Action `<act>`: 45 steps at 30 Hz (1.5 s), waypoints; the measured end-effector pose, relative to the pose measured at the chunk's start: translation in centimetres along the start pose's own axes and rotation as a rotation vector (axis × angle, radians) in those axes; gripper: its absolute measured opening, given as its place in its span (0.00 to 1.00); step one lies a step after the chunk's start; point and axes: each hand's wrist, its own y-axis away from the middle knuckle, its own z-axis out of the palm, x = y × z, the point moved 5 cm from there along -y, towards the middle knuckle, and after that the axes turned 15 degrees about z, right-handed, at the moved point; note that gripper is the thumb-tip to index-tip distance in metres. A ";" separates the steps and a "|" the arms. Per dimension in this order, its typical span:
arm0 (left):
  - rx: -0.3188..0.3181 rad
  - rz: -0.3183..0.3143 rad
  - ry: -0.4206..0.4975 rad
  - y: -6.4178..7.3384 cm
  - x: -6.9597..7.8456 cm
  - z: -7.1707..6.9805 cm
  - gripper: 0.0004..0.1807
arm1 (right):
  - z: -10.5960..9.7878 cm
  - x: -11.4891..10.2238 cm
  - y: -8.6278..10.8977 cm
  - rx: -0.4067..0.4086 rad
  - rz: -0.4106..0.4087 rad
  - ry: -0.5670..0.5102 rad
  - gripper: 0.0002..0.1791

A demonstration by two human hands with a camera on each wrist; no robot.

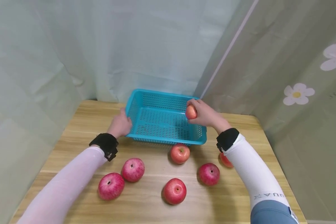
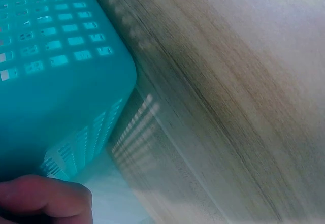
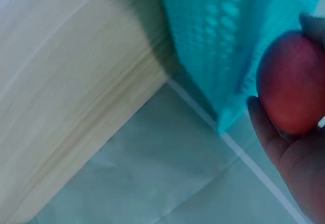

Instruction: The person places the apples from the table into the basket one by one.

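Note:
A blue perforated plastic basket [image 1: 162,137] stands at the back of the wooden table. My left hand [image 1: 120,124] grips the basket's left rim; in the left wrist view only curled fingers [image 2: 45,198] show beside the basket wall [image 2: 66,87]. Over the basket's right end, my right hand [image 1: 204,113] holds a red apple [image 1: 191,112] between thumb and fingers. The right wrist view shows that apple [image 3: 292,84] in the grasp, close by the basket's side [image 3: 203,36]. No apple shows inside the basket.
Several red apples lie on the table [image 1: 145,205] in front of the basket, among them one apple [image 1: 180,153] right by its front wall. Another apple [image 1: 226,160] is partly hidden by the right forearm. Curtains [image 1: 162,46] hang behind the table.

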 end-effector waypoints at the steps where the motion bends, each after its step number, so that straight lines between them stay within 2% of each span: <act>1: 0.000 0.001 0.001 -0.1 0.0 0.0 0.35 | 0.3 0.0 -0.4 -0.021 -0.004 0.014 0.37; 8: 0.001 0.014 0.005 -0.4 0.1 0.1 0.34 | 1.5 0.3 -2.0 -0.118 -0.022 0.053 0.37; 21: 0.009 0.008 -0.023 0.0 0.1 0.5 0.33 | 3.9 1.0 -5.0 -0.208 0.055 0.174 0.35; 27: -0.010 -0.020 -0.017 0.6 0.4 0.5 0.34 | 5.2 1.4 -5.6 -0.184 0.051 0.232 0.35; 37: -0.011 -0.037 -0.045 1.3 0.7 -0.2 0.35 | 6.4 1.3 -5.9 -0.098 -0.045 0.279 0.35; 45: -0.009 -0.022 -0.045 0.9 0.9 -0.1 0.36 | 6.8 2.1 -5.5 -0.061 -0.041 0.365 0.35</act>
